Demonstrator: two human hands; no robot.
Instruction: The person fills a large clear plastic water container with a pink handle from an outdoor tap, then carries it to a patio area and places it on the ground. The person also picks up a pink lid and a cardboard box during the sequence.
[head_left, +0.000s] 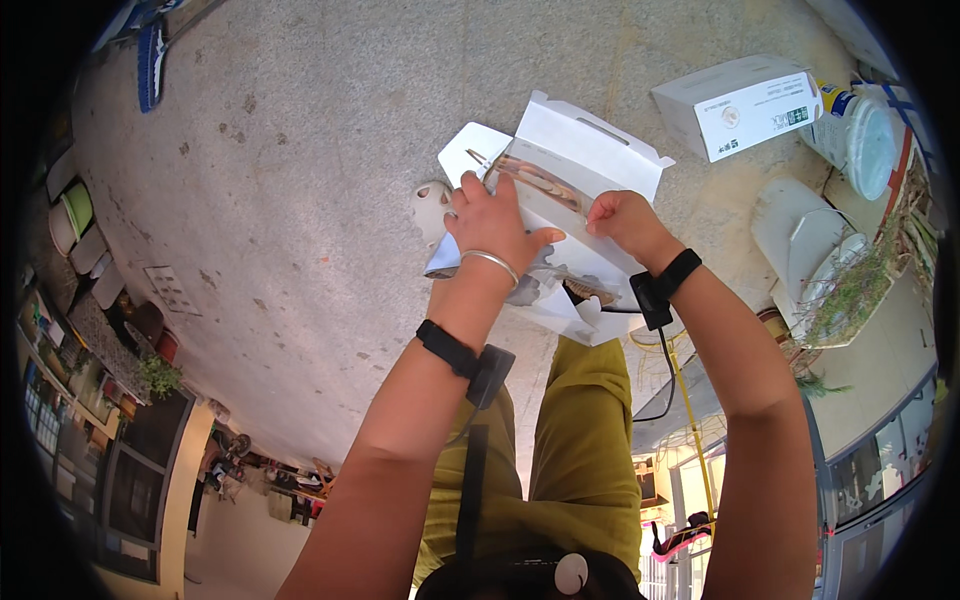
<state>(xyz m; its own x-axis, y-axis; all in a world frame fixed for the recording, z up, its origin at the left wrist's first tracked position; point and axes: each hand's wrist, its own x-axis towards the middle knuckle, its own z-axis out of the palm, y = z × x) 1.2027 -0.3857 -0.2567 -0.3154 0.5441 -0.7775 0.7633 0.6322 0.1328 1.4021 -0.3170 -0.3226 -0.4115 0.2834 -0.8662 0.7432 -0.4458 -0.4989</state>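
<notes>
Before my knees is a white cardboard box (570, 120) with its flaps spread. My left hand (491, 221) lies over its left side, fingers apart and thumb stretched to the right. At the box's right side my right hand (628, 225) is curled, thumb and forefinger pinched at the cardboard; the exact grip is partly hidden. A brown patterned strip (544, 180) shows between the hands. Lower down, a brown ribbed thing (589, 291) lies in a dark gap, too obscured to name. A pale clog with holes (431, 206) stands left of the box.
A closed white milk carton box (750, 120) lies on the concrete floor (337, 150) at upper right. Beside it is a plastic bucket (870, 146). A potted plant (847, 285) stands at the right. A blue slipper (150, 67) is at far upper left.
</notes>
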